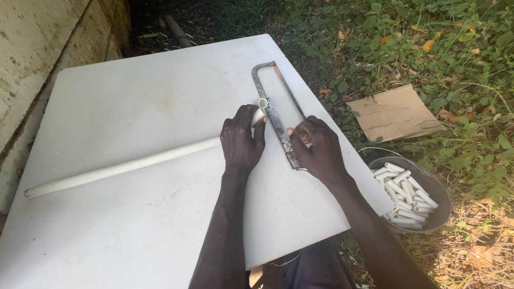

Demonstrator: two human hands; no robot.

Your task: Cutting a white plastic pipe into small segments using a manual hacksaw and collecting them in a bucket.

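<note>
Left hand: the left hand (242, 140) is pressing down on the white pipe (123, 167) close to its far end, fingers curled over it, clamped on the pipe against the board.
Right hand: the right hand (317, 145) is gripping the near end of the hacksaw (277, 115), fingers closed around the frame.
Hands: lying side by side, near each other but not touching, each closed on its own thing.
Pipe: lying flat and running diagonally across the white board (134, 101), from the near left edge up to the saw; its open end is sticking out just past the left hand's fingers and touching the saw.
Hacksaw: lying across the pipe's end, the rusty frame reaching away toward the far right corner of the board.
Bucket: a metal bucket (435, 190) is standing on the ground just beside the board's right edge, holding many short white pipe pieces (404, 195).
Surroundings: a flat piece of cardboard (395, 112) is lying on the leafy ground beyond the bucket; a concrete wall (37, 53) is running along the left.
</note>
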